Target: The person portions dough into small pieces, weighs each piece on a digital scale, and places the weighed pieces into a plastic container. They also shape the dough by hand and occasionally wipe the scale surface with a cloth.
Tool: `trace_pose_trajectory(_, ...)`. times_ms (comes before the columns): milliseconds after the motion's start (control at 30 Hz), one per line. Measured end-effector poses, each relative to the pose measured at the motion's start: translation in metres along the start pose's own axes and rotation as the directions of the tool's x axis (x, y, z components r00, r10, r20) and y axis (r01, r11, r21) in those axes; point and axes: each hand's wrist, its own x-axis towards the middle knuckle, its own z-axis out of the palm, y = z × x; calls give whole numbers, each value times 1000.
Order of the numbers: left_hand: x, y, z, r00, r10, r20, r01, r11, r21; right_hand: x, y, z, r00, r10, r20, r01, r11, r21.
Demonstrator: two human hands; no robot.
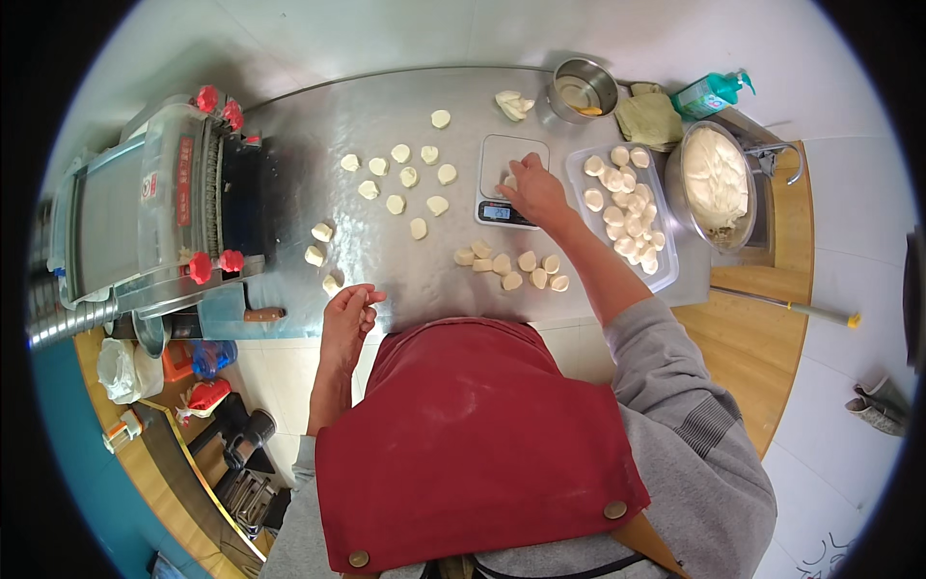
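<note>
My right hand (537,192) reaches over a digital kitchen scale (495,148) with a lit display. Its thumb and fingers are around a small dough piece (511,182) at the weighing plate; whether the piece still rests on the plate is hard to tell. Near the table's front edge, my left hand (350,313) has its fingers loosely bent and apart, with nothing visible in them. Just beyond it lies a dough piece (331,284). Several dough pieces (409,176) are scattered left of the scale, and a cluster of dough pieces (511,281) lies in front of it.
A plastic tray (670,268) of dough pieces and a metal bowl (750,217) of dough stand right. Behind are a steel pot (617,90), a cloth (649,119) and a pump bottle (705,98). A roller machine (163,195) and a cleaver (264,315) are left.
</note>
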Motion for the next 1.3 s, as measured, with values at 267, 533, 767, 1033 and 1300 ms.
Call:
trace_pose_trajectory(267, -3, -8, -29, 998, 9, -54, -12, 998, -68, 14, -3, 33, 998, -30, 61, 33, 999, -36)
trace_pose_trajectory(533, -6, -17, -67, 977, -43, -209, -3, 976, -218, 29, -172, 80, 831, -503, 236, 488, 864, 121)
trace_pose_trajectory(767, -23, -38, -121, 950, 4, -313, -113, 937, -330, 49, -254, 124, 772, -551, 317, 604, 791, -98)
trace_pose_trajectory(1033, -18, -29, -132, 946, 94, -311, -202, 920, -335, 90, -297, 174, 644, -699, 313, 732, 681, 16)
trace_pose_trajectory(1300, -9, 0, -77, 982, 34, -184, -78, 968, -239, 61, -142, 81, 854, -511, 98, 520, 840, -157)
